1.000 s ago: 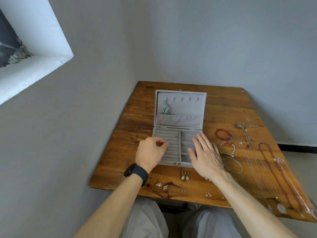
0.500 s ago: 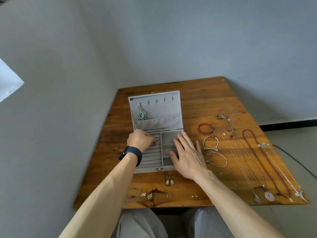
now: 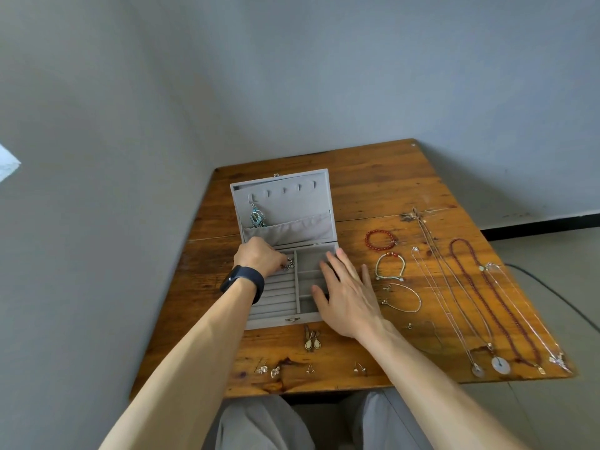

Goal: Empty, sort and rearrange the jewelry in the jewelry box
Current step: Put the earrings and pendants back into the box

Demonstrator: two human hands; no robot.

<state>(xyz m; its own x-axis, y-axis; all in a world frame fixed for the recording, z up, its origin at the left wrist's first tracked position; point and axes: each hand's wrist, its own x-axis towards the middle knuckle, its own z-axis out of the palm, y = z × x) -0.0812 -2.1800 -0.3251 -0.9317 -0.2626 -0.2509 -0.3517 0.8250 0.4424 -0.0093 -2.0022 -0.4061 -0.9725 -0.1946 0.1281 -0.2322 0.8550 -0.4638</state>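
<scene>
Silver and tiny, the piece [image 3: 288, 264] pinched in curled fingers of the left hand [image 3: 259, 256] may drop between the ring rolls [image 3: 279, 297] of the jewelry box [image 3: 276, 320], which the right hand [image 3: 349, 297] steadies with flat, spread fingers.

a worn wooden bench [image 3: 373, 177] stands in a corner, its left edge close to the left wall [image 3: 97, 222] and its far edge at the back wall [image 3: 357, 76]. both walls are plain grey. a bright white window edge [image 3: 8, 164] shows at far left. at right, the grey floor [image 3: 552, 254] meets a black skirting [image 3: 535, 224], and a dark cable [image 3: 552, 290] lies on it.
</scene>
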